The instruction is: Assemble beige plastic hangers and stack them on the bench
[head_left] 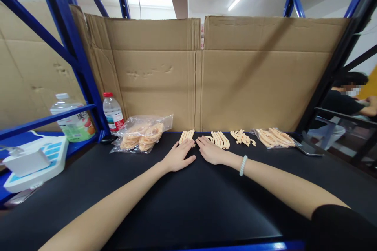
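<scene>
Cardboard walls stand behind the black table, where a clear bag of peach pieces lies at the left. Both hands rest flat, fingers spread, holding nothing. The left hand touches with its fingertips the small row of peach strips, which lies just beyond it, long axis pointing away. The right hand is just beside the curved hooks.

There were two hands, a left hand and a right hand, on one black table. Two bottles stood at the side, a big bottle and a small bottle. There were two plastic bags, a big bag and a small bag, and three loose piles of peach hooks: a first pile, a middle pile and a third pile.
</scene>
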Available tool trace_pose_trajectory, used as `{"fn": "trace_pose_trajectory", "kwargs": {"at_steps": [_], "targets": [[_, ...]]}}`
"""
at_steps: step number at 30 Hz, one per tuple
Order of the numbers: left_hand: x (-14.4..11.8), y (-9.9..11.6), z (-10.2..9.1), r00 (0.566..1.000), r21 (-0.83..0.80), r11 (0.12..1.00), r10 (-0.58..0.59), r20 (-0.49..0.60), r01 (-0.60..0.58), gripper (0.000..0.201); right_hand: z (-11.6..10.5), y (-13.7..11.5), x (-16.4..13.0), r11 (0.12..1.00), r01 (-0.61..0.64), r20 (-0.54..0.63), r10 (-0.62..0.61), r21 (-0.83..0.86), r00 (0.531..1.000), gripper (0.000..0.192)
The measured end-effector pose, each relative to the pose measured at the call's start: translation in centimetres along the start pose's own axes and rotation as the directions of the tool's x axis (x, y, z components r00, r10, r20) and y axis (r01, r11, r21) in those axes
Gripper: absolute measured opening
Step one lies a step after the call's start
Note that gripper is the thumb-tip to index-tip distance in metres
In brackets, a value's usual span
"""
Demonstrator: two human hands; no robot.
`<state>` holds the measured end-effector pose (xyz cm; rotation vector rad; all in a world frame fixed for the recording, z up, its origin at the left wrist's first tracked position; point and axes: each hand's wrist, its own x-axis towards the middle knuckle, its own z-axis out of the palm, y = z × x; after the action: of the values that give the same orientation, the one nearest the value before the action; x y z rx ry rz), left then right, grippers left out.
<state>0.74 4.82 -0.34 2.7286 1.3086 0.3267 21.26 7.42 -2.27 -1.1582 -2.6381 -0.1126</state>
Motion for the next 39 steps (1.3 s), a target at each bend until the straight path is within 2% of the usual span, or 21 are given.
{"fn": "trace_pose_trajectory", "kwargs": {"at_steps": [5, 10, 13, 16, 23, 27, 32, 36, 39], "targets": [[0.0, 0.0, 0.0, 1.0, -0.014, 1.0, 0.01, -0.004, -0.01, 0.062, 0.3, 2.3, 1.9, 0.999, -0.035, 0.001, 0.035, 0.037, 0.999, 0.051], [-0.1, 0.1, 0.0, 1.0, -0.033, 0.999, 0.01, -0.015, -0.011, 0.062, -1.0, 3.2, 1.8, 0.997, -0.062, -0.065, 0.065, 0.042, 0.996, 0.049], [-0.1, 0.0, 0.1, 1.0, -0.041, 0.999, 0.016, -0.027, -0.017, 0.062, -2.5, 3.1, 0.4, 0.994, -0.109, -0.132, 0.11, 0.009, 0.985, 0.047], [-0.1, -0.2, 0.2, 0.999, -0.046, 0.999, 0.022, -0.035, -0.024, 0.062, -3.4, 2.7, -0.9, 0.991, -0.127, -0.139, 0.12, -0.046, 0.983, 0.041], [0.0, -0.2, 0.3, 0.999, -0.042, 0.999, 0.023, -0.034, -0.024, 0.06, -2.2, 1.2, -0.1, 0.99, -0.083, -0.081, 0.074, -0.111, 0.994, 0.033], [-0.1, -0.1, 0.2, 0.999, -0.041, 0.999, 0.021, -0.035, -0.022, 0.06, -2.7, 1.3, 0.2, 0.991, -0.074, -0.099, 0.064, -0.11, 0.993, 0.032], [-0.2, -0.1, 0.1, 0.999, -0.053, 0.998, 0.015, -0.038, -0.017, 0.059, -3.8, 2.6, -2.9, 0.988, -0.105, -0.147, 0.087, -0.116, 0.985, 0.037], [-0.1, -0.2, 0.2, 0.999, -0.072, 0.997, 0.018, -0.039, -0.021, 0.059, -2.6, 3.9, -6.0, 0.995, -0.07, -0.091, 0.063, -0.069, 0.994, 0.04], [-0.1, -0.4, 0.3, 0.999, -0.096, 0.995, 0.022, -0.047, -0.027, 0.059, -1.4, 4.6, -7.2, 0.998, -0.069, -0.072, 0.068, -0.005, 0.995, 0.045]]}}
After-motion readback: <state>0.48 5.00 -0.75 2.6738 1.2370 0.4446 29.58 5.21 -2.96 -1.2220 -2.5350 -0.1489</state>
